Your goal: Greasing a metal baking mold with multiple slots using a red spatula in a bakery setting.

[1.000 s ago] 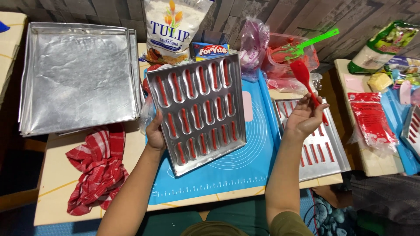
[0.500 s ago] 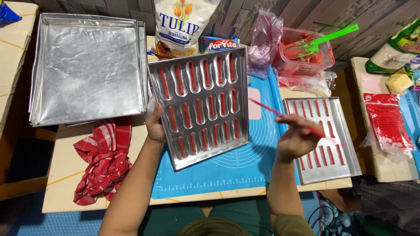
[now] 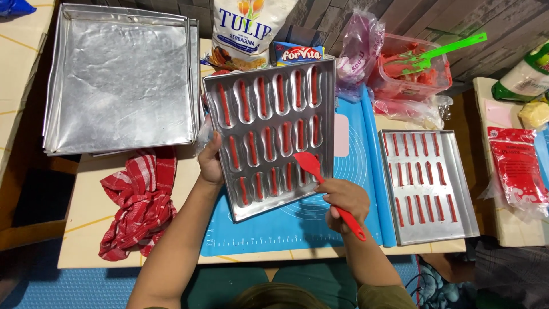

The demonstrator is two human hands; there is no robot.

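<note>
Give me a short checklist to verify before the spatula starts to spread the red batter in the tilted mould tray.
1. Left hand grips the mould tray at its left edge: ok.
2. Right hand holds the red spatula: ok.
3. Spatula blade rests on the bottom row: ok.
4. All cavities hold red batter: ok.
5. Blue mat lies beneath the tray: ok.
6. Batter amount is even: cannot tell.

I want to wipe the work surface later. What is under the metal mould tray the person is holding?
Under the mould tray lies a blue mat on the table. The tray covers the mat's upper left part, so anything lying there is hidden.
</note>
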